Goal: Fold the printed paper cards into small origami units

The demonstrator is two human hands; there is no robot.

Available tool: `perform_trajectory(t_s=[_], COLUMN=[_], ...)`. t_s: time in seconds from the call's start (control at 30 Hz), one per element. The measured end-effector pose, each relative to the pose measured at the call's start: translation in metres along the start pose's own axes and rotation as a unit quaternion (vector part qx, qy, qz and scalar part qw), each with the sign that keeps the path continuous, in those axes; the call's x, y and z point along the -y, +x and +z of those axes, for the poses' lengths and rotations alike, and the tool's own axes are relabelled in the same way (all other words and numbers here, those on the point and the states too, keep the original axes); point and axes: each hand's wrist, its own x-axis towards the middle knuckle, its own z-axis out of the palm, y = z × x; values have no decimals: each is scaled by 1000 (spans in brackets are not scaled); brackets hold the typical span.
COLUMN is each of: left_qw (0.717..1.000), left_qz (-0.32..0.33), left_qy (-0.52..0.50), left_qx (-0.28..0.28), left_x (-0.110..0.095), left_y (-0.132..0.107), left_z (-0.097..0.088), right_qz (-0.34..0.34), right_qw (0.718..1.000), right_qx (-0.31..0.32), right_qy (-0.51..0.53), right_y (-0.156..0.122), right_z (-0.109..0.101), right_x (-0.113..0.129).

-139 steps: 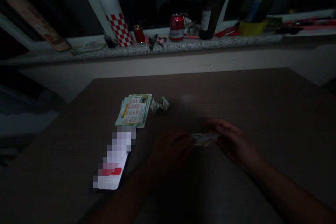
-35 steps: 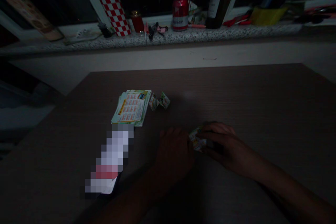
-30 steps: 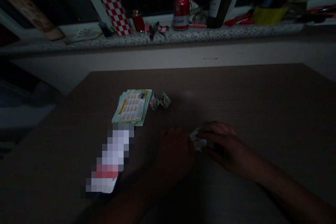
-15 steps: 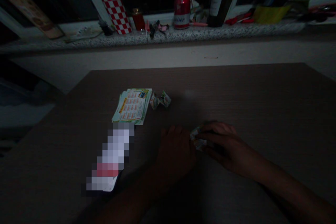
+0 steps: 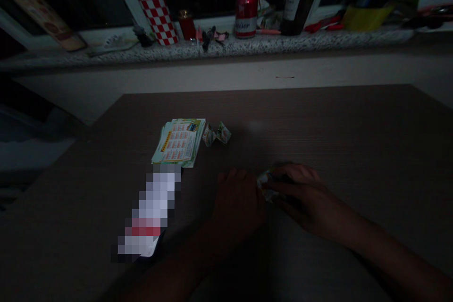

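In dim light both my hands meet over a brown table [image 5: 336,122]. My left hand [image 5: 238,203] and my right hand [image 5: 300,193] pinch a small folded piece of printed paper [image 5: 264,186] between them, low over the tabletop. Little of the paper shows between the fingers. To the upper left lies a stack of printed calendar cards [image 5: 179,141]. Beside the stack sit two small folded paper pieces [image 5: 216,134].
A long white and red object [image 5: 152,212], blurred out, lies left of my left arm. Behind the table a stone sill [image 5: 247,47] carries a checkered bottle [image 5: 155,7], a red can [image 5: 246,13], a dark bottle [image 5: 293,4] and small clutter.
The paper was held flatter and wider 4.6 s ago; it is now smaller and more covered by my fingers. In the last second both hands have barely shifted.
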Motion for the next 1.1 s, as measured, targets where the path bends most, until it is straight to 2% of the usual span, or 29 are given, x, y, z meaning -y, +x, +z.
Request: perform_trajectory(t_s=[0.33, 0.57, 0.77, 1.1], left_qw=[1000, 1000, 1000, 1000], left_qz=[5, 6, 1, -2], left_qy=[4, 1, 7, 22], left_qx=[-9, -8, -2, -5], left_x=[0, 1, 0, -2], left_y=[0, 1, 2, 2], left_z=[0, 1, 0, -1], right_qz=[15, 22, 19, 22], right_qw=[1000, 998, 998, 997], right_qx=[-9, -41, -11, 1], right_qy=[-23, -29, -56, -69], right_y=[-1, -5, -5, -4], right_z=[-2, -1, 0, 0], right_x=[5, 6, 8, 10])
